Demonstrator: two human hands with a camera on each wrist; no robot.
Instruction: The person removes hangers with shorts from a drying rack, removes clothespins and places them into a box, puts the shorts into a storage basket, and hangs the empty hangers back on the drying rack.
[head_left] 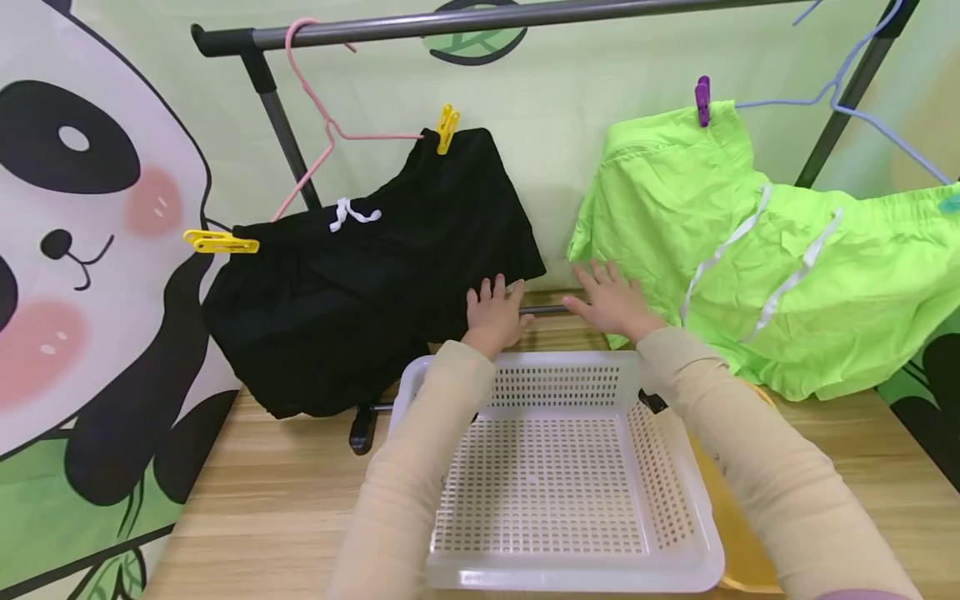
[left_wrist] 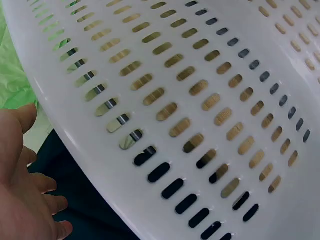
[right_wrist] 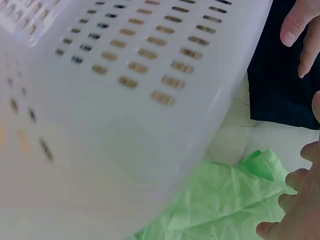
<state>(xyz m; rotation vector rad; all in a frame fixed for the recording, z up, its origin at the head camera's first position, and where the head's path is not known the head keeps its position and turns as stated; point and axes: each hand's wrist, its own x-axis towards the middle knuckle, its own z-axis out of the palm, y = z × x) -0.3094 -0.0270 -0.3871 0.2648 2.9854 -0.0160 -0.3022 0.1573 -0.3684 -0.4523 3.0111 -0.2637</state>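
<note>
Black shorts with a white drawstring hang tilted from a pink hanger, held by two yellow clothespins. My left hand, fingers spread, is at their lower right hem. Bright green shorts hang on a blue hanger at the right, with a purple clothespin on the waistband. At their lower left edge is my right hand, its fingers extended and nothing held. Both forearms reach over a white perforated basket, whose wall fills much of both wrist views.
A grey metal rack rail crosses the top, with its lower bar behind the hands. Under the basket's right side shows a yellow-orange container. All stands on a wood-grain table before a panda-print backdrop.
</note>
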